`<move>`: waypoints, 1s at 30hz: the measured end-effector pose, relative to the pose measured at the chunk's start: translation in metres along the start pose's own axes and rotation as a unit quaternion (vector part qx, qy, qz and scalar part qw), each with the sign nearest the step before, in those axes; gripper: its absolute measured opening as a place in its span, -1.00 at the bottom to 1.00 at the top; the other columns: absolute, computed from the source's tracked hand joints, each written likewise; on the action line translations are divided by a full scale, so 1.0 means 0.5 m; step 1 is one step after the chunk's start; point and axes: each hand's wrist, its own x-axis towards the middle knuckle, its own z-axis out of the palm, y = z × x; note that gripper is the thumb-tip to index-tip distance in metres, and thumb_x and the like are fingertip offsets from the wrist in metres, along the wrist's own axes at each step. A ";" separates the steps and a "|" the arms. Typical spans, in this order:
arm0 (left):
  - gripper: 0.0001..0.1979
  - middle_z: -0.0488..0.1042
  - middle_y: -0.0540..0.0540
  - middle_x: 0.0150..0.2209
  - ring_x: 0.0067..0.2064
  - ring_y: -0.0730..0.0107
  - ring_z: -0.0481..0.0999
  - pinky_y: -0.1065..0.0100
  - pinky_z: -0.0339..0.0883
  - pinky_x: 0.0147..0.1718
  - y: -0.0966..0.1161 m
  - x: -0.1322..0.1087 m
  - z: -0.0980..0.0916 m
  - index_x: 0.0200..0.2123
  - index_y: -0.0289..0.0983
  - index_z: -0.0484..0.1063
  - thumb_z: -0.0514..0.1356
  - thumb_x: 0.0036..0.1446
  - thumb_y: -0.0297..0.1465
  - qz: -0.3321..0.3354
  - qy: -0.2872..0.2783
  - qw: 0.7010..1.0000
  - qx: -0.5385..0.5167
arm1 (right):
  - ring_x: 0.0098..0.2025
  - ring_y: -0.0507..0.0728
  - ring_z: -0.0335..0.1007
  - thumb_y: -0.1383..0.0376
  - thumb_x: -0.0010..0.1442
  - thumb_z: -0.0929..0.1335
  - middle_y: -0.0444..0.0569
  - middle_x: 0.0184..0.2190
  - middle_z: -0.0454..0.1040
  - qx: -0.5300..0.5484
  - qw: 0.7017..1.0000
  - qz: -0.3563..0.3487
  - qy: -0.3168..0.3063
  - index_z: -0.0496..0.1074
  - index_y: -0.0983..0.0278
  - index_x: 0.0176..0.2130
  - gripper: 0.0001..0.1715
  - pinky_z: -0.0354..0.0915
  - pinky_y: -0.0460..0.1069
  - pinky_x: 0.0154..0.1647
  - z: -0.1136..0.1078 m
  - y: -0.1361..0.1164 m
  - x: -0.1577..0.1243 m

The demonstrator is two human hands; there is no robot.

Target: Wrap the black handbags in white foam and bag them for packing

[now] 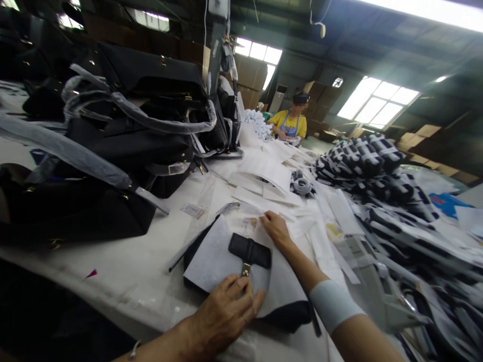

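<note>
The left hand (pixel 226 311), a bracelet (pixel 133 349) at its wrist, lies over the near part of a black handbag (pixel 290 317). Its fingers are bent and close together, the tips at a gold-coloured clasp (pixel 245 270); whether they pinch it cannot be told. The handbag lies on the white worktable (pixel 154 261), directly before the person, with white wrapping paper (pixel 207 254) over much of its front. A black closure tab (pixel 249 250) lies on top of the paper—the clasp is at its near end. The right hand (pixel 277 229) is at the far side of the handbag, fingers bent, tips at the edge of the pale wrapping; a firm pinch cannot be confirmed. A light grey band (pixel 335 304) encircles the right forearm.

A magenta scrap (pixel 91 274) lies near the table's front edge. To the left, black handbags (pixel 132 146) are stacked, some handles sleeved in translucent wrap (pixel 101 161). Beyond the hands are loose white sheets (pixel 260 176) and a grey coil (pixel 302 186); black-and-white bundles (pixel 362 156) are heaped to the right.

Farther back—behind the sheets—a co-worker (pixel 290 123) wears a yellow top and blue apron. Cardboard boxes (pixel 249 75) and bright windows (pixel 377 103) stand beyond.
</note>
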 end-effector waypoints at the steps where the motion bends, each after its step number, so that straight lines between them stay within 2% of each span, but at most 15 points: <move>1: -0.61 0.49 -0.18 -0.07 0.06 0.15 0.42 0.14 0.27 0.07 0.001 -0.001 0.000 0.22 -0.28 0.31 0.07 0.34 -0.45 -0.006 -0.004 1.000 -0.010 | -0.28 0.21 0.53 0.15 0.28 0.21 0.03 -0.43 0.54 0.041 0.999 0.016 0.023 0.45 0.26 -0.38 -0.65 0.40 0.04 -0.28 -0.013 0.008 0.006; 4: -0.52 0.47 -0.14 -0.05 0.05 0.17 0.41 0.14 0.28 0.07 0.002 -0.002 -0.004 0.30 -0.13 0.20 0.10 0.33 -0.40 -0.021 -0.017 0.999 -0.031 | -0.37 0.14 0.53 0.06 0.30 0.12 -0.02 -0.47 0.50 0.155 0.982 0.046 0.097 0.43 0.24 -0.29 -0.55 0.42 -0.02 -0.41 -0.068 0.025 0.022; 6: -0.51 0.46 -0.13 -0.04 0.04 0.18 0.39 0.14 0.28 0.07 0.002 0.000 -0.007 0.29 -0.10 0.20 0.11 0.33 -0.39 -0.028 -0.018 0.999 -0.037 | -0.33 0.13 0.54 0.04 0.27 0.15 -0.02 -0.39 0.51 0.208 0.966 0.053 0.142 0.43 0.24 -0.20 -0.57 0.43 -0.02 -0.39 -0.109 0.023 0.016; 8: -0.52 0.45 -0.13 -0.05 0.04 0.16 0.37 0.14 0.29 0.05 0.002 0.002 -0.008 0.29 -0.10 0.22 0.11 0.33 -0.40 -0.029 -0.015 0.999 -0.037 | -0.27 0.14 0.53 0.03 0.23 0.21 -0.01 -0.30 0.54 0.245 0.955 0.043 0.164 0.43 0.24 -0.16 -0.59 0.44 0.00 -0.31 -0.143 0.005 -0.015; 10: -0.53 0.43 -0.13 -0.05 0.04 0.14 0.37 0.12 0.30 0.03 0.003 0.003 -0.005 0.28 -0.11 0.23 0.11 0.32 -0.42 -0.024 -0.016 0.999 -0.032 | -0.20 0.15 0.52 0.06 0.20 0.29 -0.02 -0.25 0.56 0.239 0.964 -0.022 0.118 0.47 0.23 -0.16 -0.64 0.43 0.02 -0.20 -0.161 -0.030 -0.076; 12: -0.54 0.42 -0.15 -0.04 0.04 0.11 0.36 0.09 0.30 0.02 0.006 0.004 0.002 0.27 -0.12 0.25 0.10 0.32 -0.43 -0.019 -0.019 0.999 -0.027 | -0.15 0.15 0.50 0.13 0.24 0.32 -0.03 -0.21 0.58 0.130 0.976 -0.172 -0.030 0.52 0.21 -0.14 -0.72 0.39 0.04 -0.08 -0.159 -0.074 -0.157; 14: -0.58 0.42 -0.14 -0.05 0.02 0.14 0.36 0.10 0.29 0.02 0.011 0.005 0.013 0.23 -0.13 0.29 0.07 0.33 -0.44 -0.025 -0.004 0.999 -0.037 | -0.13 0.16 0.51 0.24 0.25 0.34 0.00 -0.16 0.59 -0.033 0.947 -0.277 -0.156 0.53 0.21 -0.11 -0.77 0.39 0.04 -0.05 -0.139 -0.109 -0.238; 15: -0.61 0.43 -0.12 -0.06 0.01 0.16 0.36 0.12 0.29 0.03 0.014 0.006 0.019 0.20 -0.14 0.32 0.06 0.34 -0.44 -0.031 0.011 0.998 -0.046 | -0.15 0.18 0.52 0.30 0.27 0.32 0.02 -0.18 0.59 -0.108 0.926 -0.307 -0.194 0.54 0.24 -0.15 -0.80 0.40 0.04 -0.08 -0.126 -0.119 -0.271; 17: -0.66 0.44 -0.10 -0.07 0.02 0.19 0.35 0.14 0.27 0.05 0.017 0.008 0.026 0.14 -0.15 0.37 0.02 0.36 -0.44 -0.040 0.031 0.997 -0.054 | -0.01 0.26 0.49 0.36 0.27 0.30 0.11 -0.07 0.57 -0.204 0.908 -0.316 -0.185 0.51 0.28 -0.05 -0.73 0.39 0.11 0.02 -0.102 -0.115 -0.311; 19: -0.65 0.43 -0.14 -0.05 0.04 0.16 0.35 0.13 0.27 0.05 0.018 0.013 0.024 0.15 -0.17 0.37 -0.01 0.37 -0.44 -0.035 0.016 0.999 -0.032 | 0.16 0.35 0.37 0.32 0.31 0.30 0.19 0.08 0.49 -0.250 0.916 -0.283 -0.136 0.46 0.30 0.08 -0.63 0.31 0.23 0.15 -0.090 -0.077 -0.317; 22: -0.61 0.41 -0.19 -0.02 0.05 0.13 0.36 0.15 0.30 0.01 0.012 0.023 0.009 0.23 -0.16 0.29 -0.02 0.39 -0.40 -0.010 -0.022 0.999 0.023 | 0.26 0.41 0.26 0.16 0.31 0.33 0.25 0.21 0.37 -0.258 0.935 -0.223 -0.096 0.41 0.33 0.18 -0.49 0.22 0.29 0.24 -0.085 0.023 -0.295; 24: -0.60 0.41 -0.18 -0.05 0.03 0.17 0.38 0.19 0.31 0.00 0.007 0.031 -0.002 0.24 -0.15 0.29 -0.05 0.40 -0.41 0.007 -0.002 0.999 0.049 | 0.32 0.37 0.17 0.09 0.31 0.33 0.20 0.29 0.26 -0.232 0.942 -0.229 -0.083 0.31 0.30 0.26 -0.37 0.18 0.27 0.29 -0.071 0.095 -0.287; 26: -0.60 0.43 -0.15 -0.07 0.02 0.22 0.41 0.22 0.29 0.03 0.004 0.038 -0.007 0.20 -0.13 0.35 -0.06 0.40 -0.45 0.023 0.031 0.997 0.071 | 0.38 0.34 0.05 0.07 0.34 0.29 0.11 0.36 0.13 -0.197 0.950 -0.238 -0.041 0.18 0.22 0.34 -0.33 0.15 0.30 0.31 -0.045 0.152 -0.292; 28: -0.64 0.45 -0.10 -0.07 0.02 0.28 0.43 0.25 0.28 0.07 0.003 0.042 -0.006 0.14 -0.07 0.42 -0.02 0.40 -0.42 0.033 0.064 0.994 0.087 | 0.40 0.33 -0.02 0.07 0.37 0.25 0.07 0.38 0.07 -0.162 0.958 -0.235 -0.008 0.13 0.17 0.36 -0.34 0.12 0.33 0.31 -0.021 0.184 -0.300; 30: -0.69 0.48 -0.01 -0.04 0.03 0.33 0.45 0.29 0.28 0.10 0.004 0.041 0.003 0.08 0.01 0.47 0.04 0.39 -0.37 0.030 0.079 0.992 0.098 | 0.40 0.34 -0.01 0.04 0.37 0.25 0.06 0.37 0.09 -0.125 0.965 -0.230 -0.014 0.15 0.13 0.35 -0.35 0.11 0.36 0.30 -0.016 0.191 -0.303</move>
